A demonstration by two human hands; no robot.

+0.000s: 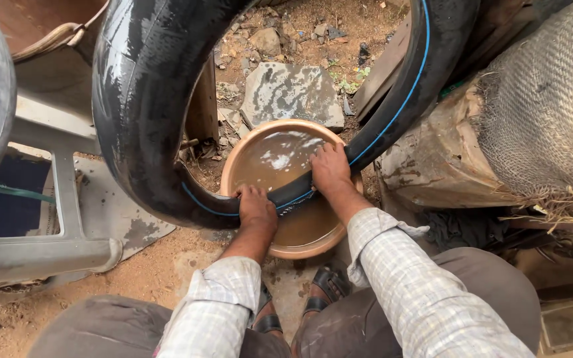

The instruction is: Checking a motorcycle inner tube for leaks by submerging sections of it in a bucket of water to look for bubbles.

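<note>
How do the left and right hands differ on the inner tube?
The left hand presses the black inner tube at the near rim of the water basin, fingers pointing away. The right hand sits farther out, over the muddy water, where the tube rises. Both are bare, palms down on the tube.

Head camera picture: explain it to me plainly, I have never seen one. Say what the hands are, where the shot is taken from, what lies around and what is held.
There is no machine here: a person wears a camera on the head, so it looks down at their own arms, knees and sandalled feet. The left hand and right hand press a big black inner tube with a thin blue line down into a round basin of muddy water. The tube's lowest part sits in the water; the rest arches up wet. The basin stands on sandy ground with a flat stone behind it. A grey plastic frame is at left, a burlap bundle at right.
</note>
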